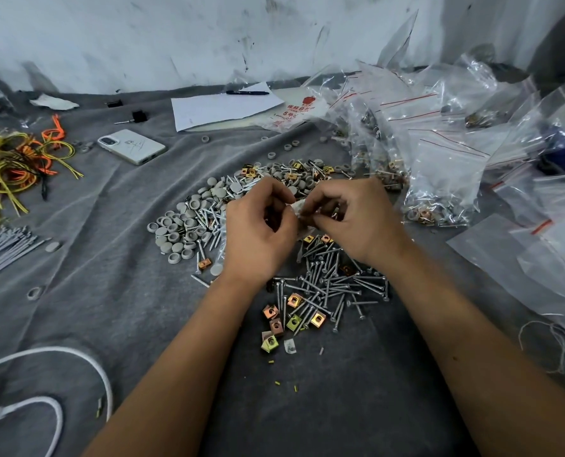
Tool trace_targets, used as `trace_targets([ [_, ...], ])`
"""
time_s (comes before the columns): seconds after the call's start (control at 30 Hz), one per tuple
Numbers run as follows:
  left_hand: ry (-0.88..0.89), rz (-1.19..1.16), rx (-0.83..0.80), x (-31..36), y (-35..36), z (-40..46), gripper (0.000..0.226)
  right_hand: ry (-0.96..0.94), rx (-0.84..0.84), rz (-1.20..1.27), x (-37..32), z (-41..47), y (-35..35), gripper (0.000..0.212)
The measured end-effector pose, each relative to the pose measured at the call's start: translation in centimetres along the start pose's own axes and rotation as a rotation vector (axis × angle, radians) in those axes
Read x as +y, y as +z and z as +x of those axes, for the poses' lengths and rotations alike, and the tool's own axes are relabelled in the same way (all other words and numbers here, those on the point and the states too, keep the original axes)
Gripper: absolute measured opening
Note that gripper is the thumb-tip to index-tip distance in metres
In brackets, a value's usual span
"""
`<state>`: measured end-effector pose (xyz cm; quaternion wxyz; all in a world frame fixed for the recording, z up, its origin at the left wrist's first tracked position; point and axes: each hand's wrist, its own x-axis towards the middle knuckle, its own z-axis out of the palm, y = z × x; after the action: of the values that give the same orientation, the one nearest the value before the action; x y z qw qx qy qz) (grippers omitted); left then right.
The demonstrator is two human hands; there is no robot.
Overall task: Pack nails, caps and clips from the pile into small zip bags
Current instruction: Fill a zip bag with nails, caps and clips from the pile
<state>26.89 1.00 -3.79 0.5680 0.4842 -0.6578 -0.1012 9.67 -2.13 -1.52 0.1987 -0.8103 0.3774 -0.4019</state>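
Left hand (258, 222) and right hand (350, 216) meet above the pile (274, 232) at table (109, 258) centre, both with fingers curled, pinching 1 small clear zip bag (302, 211) between them; the bag is mostly hidden, so its long axis cannot be told. Silver nails (333, 285) lie scattered pointing every way, grey round caps (179, 229) heap on the left, gold square clips (294, 301) lie nearest the person. Filled bags (439, 179) with red zip strips stack to the right.

Bare grey cloth (116, 285) lies open at eight o'clock, while filled zip bags (439, 166) crowd two o'clock and a phone (131, 146) blocks eleven.
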Motion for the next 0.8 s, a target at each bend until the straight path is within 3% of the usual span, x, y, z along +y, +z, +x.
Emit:
trace_targets([
  [0.2, -0.019, -0.023, 0.025, 0.0, 0.0, 0.0, 0.012, -0.016, -0.075, -0.079, -0.7, -0.3, 1.4, 0.018],
  [0.37, -0.039, -0.058, 0.074, 0.3, -0.2, 0.1, 0.01, 0.022, 0.213, -0.073, -0.7, -0.1, 1.4, 0.025],
  [0.43, -0.053, -0.06, 0.098, 0.5, -0.3, 0.1, 0.01, 0.073, 0.353, -0.063, -0.1, 0.2, 0.4, 0.021],
  [0.5, -0.085, -0.079, 0.134, 0.5, -0.3, 0.1, 0.011, 0.179, 0.39, -0.093, 1.2, 0.4, -0.9, 0.013],
  [0.57, -0.132, -0.132, 0.185, 0.5, -0.4, 0.2, 0.013, 0.26, 0.3, -0.144, 2.7, 0.3, -2.1, 0.008],
  [0.73, -0.241, -0.251, 0.286, 0.4, -0.5, 0.6, 0.016, 0.238, -0.074, -0.31, 3.8, -0.2, -2.9, 0.013],
  [0.8, -0.262, -0.264, 0.286, 0.4, -0.6, 0.6, 0.012, 0.264, -0.123, -0.343, 3.6, -0.1, -2.7, 0.016],
])
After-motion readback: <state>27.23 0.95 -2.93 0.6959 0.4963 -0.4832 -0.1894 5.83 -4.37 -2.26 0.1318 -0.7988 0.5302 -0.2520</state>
